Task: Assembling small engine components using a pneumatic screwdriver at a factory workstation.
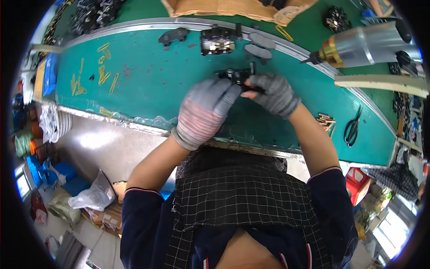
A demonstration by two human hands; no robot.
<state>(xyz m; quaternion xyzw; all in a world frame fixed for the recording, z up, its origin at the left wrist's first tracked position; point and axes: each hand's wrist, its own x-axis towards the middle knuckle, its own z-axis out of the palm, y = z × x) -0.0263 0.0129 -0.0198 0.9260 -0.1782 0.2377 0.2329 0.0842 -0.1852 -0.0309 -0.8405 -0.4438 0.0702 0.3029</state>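
Note:
A black brake caliper (pixel 234 74) is between my hands above the green mat. My left hand (pixel 204 107), in a striped grey glove with a coated front, is closed around its near left side. My right hand (pixel 275 95), in a dark grey knitted glove with bare fingertips, pinches its right end. My fingers hide much of the part's underside. Beyond them stands another caliper (pixel 217 41) with a bright metal inside. A brake pad (pixel 174 37) lies to its left. Two more grey pads, an upper pad (pixel 262 40) and a lower pad (pixel 258 52), lie to its right.
Yellow clips (pixel 103 74) are scattered at the left of the mat. Copper-coloured pins (pixel 325 120) and black scissors (pixel 352 130) lie at the right. A silver power driver (pixel 365 45) juts in from the upper right. A cardboard box (pixel 224 8) sits beyond the metal rail.

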